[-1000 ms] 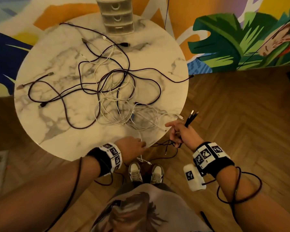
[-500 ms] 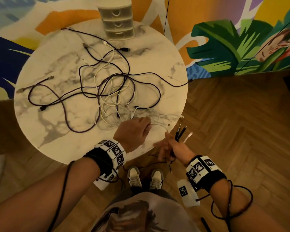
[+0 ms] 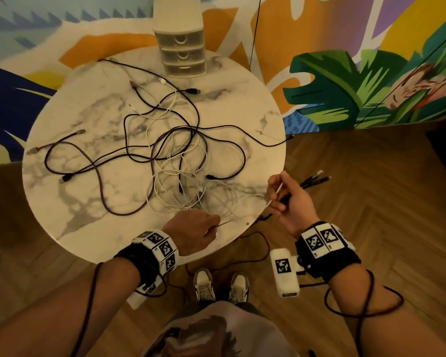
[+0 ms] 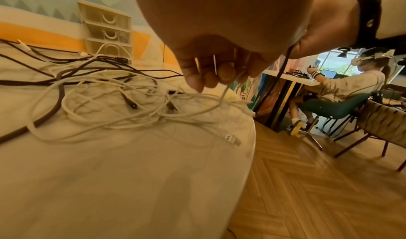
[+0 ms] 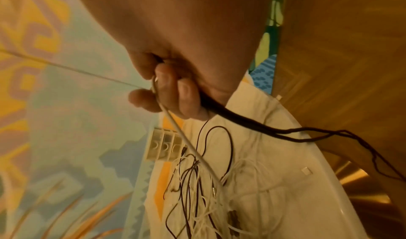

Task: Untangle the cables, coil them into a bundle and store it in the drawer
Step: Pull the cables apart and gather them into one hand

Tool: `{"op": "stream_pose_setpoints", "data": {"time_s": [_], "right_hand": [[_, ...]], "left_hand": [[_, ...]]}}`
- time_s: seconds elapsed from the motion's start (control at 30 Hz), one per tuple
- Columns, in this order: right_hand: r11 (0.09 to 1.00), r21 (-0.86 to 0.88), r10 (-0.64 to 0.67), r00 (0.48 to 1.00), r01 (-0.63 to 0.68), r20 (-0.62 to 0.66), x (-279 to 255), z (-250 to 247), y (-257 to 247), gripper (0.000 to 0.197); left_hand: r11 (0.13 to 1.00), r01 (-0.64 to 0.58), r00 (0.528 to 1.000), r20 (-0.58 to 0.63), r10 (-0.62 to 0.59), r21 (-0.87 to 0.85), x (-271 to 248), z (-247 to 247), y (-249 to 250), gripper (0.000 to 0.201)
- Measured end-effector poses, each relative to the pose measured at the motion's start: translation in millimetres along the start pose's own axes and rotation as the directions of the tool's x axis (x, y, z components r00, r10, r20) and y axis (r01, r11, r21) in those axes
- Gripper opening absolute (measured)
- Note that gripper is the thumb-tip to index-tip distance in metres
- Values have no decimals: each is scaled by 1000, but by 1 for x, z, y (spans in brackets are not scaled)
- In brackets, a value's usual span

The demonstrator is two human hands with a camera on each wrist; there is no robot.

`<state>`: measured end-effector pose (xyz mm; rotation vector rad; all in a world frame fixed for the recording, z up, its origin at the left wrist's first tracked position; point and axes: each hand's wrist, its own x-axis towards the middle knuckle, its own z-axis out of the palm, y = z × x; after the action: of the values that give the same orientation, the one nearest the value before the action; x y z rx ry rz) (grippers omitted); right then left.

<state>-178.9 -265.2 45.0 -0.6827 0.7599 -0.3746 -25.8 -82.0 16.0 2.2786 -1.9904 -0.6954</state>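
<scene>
Left hand (image 3: 191,234) sat low over the near edge of the counter (image 3: 88,235), its grip pinched on thin white cable strands (image 4: 222,96) lifted out of the pile, probably to find which loop ran free. Right hand (image 3: 291,207) was raised just past the counter's right edge, its grip closed on a bunch of dark cables (image 5: 241,121) with plug ends (image 3: 317,179) sticking out beyond the knuckles, plus one white cable (image 5: 184,142) running taut down to the tangle. Looked like it was acting as the collector: ends gathered in one fist so freed lengths could be drawn in.

Main tangle (image 3: 175,161) of dark and white cables lay mid-counter, loops crossing heavily; one dark lead (image 3: 263,143) trailed over the right edge. Drawer unit (image 3: 182,54) stood at the far edge, all three drawers closed.

Judgement: untangling barely started, no coil yet. Risk: pulling the white line taut could cinch the knot.
</scene>
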Motion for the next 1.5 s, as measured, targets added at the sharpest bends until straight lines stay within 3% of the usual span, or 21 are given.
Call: {"op": "stream_pose_setpoints", "data": {"time_s": [0.07, 0.13, 0.2, 0.27, 0.33, 0.5, 0.6, 0.77, 0.83, 0.9, 0.97, 1.03, 1.17, 1.3, 1.37, 1.43, 1.5], "right_hand": [[989, -145, -19, 1000, 22, 22, -1, 7, 3, 40], [924, -378, -33, 996, 64, 89, -3, 16, 8, 41], [824, -559, 4, 984, 96, 175, -7, 26, 14, 42], [772, -628, 78, 965, 99, 248, -10, 35, 19, 42], [754, -649, 119, 952, 98, 282, -10, 39, 23, 43], [758, -641, 89, 955, 119, 283, -11, 34, 15, 43], [780, -619, 99, 958, 93, 270, -12, 30, 12, 42], [837, -548, 156, 956, 6, 249, -10, 30, 12, 42], [842, -540, 170, 953, -9, 250, -9, 32, 12, 45], [823, -567, 164, 951, 16, 264, -7, 33, 14, 45], [796, -603, 158, 947, 45, 280, -7, 34, 15, 43], [779, -624, 161, 946, 52, 280, -9, 34, 16, 43], [736, -676, 103, 978, 49, 183, -8, 36, 19, 55], [726, -683, -29, 996, 78, 82, 2, 31, 18, 45], [730, -675, -75, 994, 105, 74, 2, 32, 16, 43], [730, -670, -117, 991, 132, 67, 2, 33, 13, 40], [723, -675, -160, 986, 147, 43, 4, 36, 12, 40]], "left_hand": [[993, 74, 997, -7, -75, -96, 6, -12, 3, 25], [906, 131, 978, -94, -184, -403, 20, -30, 10, 39], [666, 155, 946, -84, -313, -730, 41, -54, 21, 41], [376, 191, 931, 45, -363, -907, 61, -77, 29, 38], [206, 206, 932, 128, -339, -957, 71, -92, 33, 32], [12, 128, 947, 119, -299, -992, 65, -95, 26, 16], [111, 35, 930, -8, -367, -993, 60, -92, 27, 14], [465, -58, 847, -290, -445, -883, 57, -99, 34, 13], [500, -76, 838, -327, -438, -863, 55, -106, 35, 14], [576, -93, 850, -366, -379, -812, 54, -110, 37, 15], [742, -126, 875, -426, -229, -658, 52, -111, 43, 16], [845, -188, 881, -465, -80, -501, 51, -110, 49, 17], [893, -243, 868, -495, 26, -379, 44, -107, 50, 18], [938, -296, 852, -493, 174, -181, 28, -90, 54, 24], [959, -231, 836, -538, 108, -166, 23, -87, 43, 29], [977, -140, 790, -613, 12, -161, 22, -87, 29, 29], [985, -103, 768, -641, -12, -142, 22, -82, 27, 28]]}}
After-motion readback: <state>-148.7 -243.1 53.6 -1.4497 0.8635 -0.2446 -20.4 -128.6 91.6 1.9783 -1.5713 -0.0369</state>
